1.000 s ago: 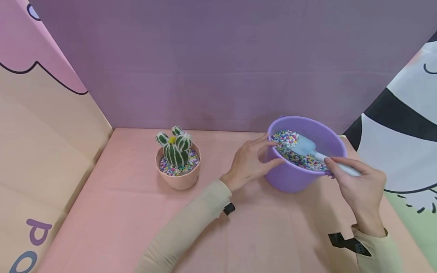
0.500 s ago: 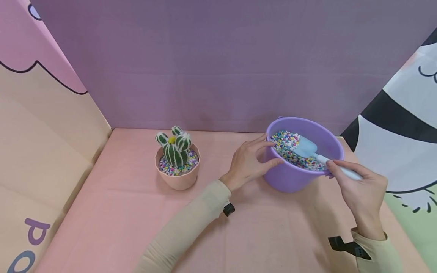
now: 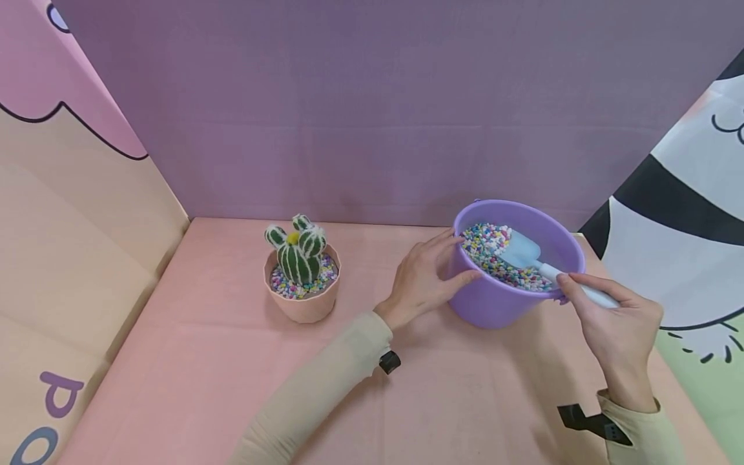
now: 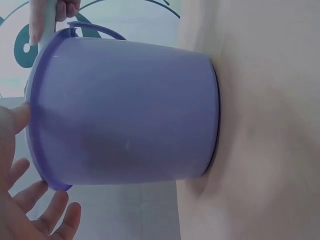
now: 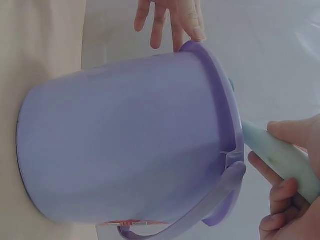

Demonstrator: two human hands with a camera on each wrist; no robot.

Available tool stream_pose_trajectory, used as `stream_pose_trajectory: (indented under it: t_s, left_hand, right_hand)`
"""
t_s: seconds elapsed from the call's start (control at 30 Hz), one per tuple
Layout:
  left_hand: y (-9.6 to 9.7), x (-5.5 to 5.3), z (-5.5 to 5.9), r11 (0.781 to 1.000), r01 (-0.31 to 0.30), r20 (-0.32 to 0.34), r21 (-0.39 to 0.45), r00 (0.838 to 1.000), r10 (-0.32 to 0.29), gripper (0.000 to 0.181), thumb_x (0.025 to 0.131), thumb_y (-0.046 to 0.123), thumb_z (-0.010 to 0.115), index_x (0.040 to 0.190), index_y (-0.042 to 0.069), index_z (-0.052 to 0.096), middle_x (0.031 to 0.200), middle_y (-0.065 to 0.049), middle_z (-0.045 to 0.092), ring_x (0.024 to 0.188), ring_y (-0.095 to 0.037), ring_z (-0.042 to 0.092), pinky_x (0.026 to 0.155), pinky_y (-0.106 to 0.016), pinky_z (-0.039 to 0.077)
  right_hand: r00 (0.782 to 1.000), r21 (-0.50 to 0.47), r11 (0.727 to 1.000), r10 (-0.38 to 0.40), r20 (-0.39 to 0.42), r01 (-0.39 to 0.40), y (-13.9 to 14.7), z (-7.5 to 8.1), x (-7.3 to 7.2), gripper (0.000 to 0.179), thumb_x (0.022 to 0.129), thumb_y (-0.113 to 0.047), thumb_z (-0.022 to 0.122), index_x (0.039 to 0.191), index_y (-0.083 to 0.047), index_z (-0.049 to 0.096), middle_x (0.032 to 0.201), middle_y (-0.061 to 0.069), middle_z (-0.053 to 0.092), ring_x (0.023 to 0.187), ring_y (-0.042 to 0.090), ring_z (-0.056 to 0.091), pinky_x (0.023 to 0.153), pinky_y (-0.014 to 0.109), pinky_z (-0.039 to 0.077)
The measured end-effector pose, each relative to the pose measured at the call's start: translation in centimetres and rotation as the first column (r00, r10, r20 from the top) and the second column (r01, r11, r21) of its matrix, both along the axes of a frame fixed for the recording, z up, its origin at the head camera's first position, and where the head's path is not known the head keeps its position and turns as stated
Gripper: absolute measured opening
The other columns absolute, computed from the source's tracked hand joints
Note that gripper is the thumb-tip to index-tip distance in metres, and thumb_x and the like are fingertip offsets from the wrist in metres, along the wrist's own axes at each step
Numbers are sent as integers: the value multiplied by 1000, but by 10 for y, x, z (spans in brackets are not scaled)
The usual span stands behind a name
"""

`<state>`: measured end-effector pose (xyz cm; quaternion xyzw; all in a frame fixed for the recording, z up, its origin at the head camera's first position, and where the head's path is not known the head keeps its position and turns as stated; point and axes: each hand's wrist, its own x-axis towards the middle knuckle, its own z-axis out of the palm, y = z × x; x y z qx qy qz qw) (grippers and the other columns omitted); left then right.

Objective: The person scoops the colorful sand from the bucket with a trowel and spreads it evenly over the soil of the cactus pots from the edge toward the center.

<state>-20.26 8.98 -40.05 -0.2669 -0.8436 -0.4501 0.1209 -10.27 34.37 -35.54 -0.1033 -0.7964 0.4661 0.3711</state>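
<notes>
A purple bucket point(image 3: 496, 309) stands upright at the right, partly filled with small multicoloured beads point(image 3: 482, 241). Inside it lies the light blue blade of a toy shovel point(image 3: 521, 248), with beads on its tip. My right hand point(image 3: 620, 323) grips the shovel's pale handle point(image 5: 280, 154) just over the bucket's near right rim. My left hand point(image 3: 420, 279) rests against the left rim, fingers spread and thumb extended; in the left wrist view several fingers point(image 4: 67, 220) stick out beyond the rim.
A potted cactus point(image 3: 300, 261) in a peach pot point(image 3: 308, 310) of similar beads stands on the pink tabletop point(image 3: 232, 361), left of my left hand. The bucket's handle point(image 5: 200, 207) hangs down its side. A purple backdrop point(image 3: 349, 116) rises behind.
The shovel blade has shifted slightly relative to the beads, a little to the right, with my right hand following. My left hand stays at the rim; the view has turned slightly.
</notes>
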Motion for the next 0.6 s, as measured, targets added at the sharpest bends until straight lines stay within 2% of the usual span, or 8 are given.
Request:
stream_pose_trajectory:
  t_s: [0.17, 0.3, 0.47, 0.6]
  left_hand:
    - [-6, 4, 0, 1000, -20, 52, 24, 999, 18, 72, 93, 53, 79, 155, 26, 54, 156, 9, 60, 139, -18, 59, 111, -45, 52]
    - [-13, 8, 0, 1000, -22, 69, 15, 997, 21, 67, 95, 50, 76, 154, 26, 54, 155, 7, 60, 144, -18, 55, 115, -49, 49]
    - [-28, 13, -1, 1000, -26, 36, -1, 999, 26, 57, 97, 44, 75, 148, 23, 60, 152, 7, 62, 145, -15, 54, 116, -47, 49]
    - [-42, 16, -4, 1000, -13, -16, -6, 1000, 13, 50, 97, 40, 75, 143, 21, 65, 153, 4, 61, 146, -16, 53, 118, -46, 48]
  right_hand:
    - [1000, -2, 1000, 8, -30, -8, -4, 2, 1, 24, 81, -6, 91, 101, 5, 83, 69, -28, 72, 63, -9, 68, 57, 11, 45]
    - [998, -1, 1000, 30, -50, -30, -10, 3, 4, 23, 81, -4, 91, 100, 6, 83, 69, -27, 73, 60, -8, 68, 57, 10, 47]
    - [999, -23, 999, 44, -15, -45, -18, 5, 6, 24, 82, -7, 91, 101, 4, 83, 74, -25, 75, 66, -6, 70, 60, 10, 51]
    - [999, -36, 998, 45, 30, -43, -25, 4, 7, 24, 82, -11, 92, 102, 1, 84, 79, -24, 77, 73, -3, 69, 63, 11, 51]
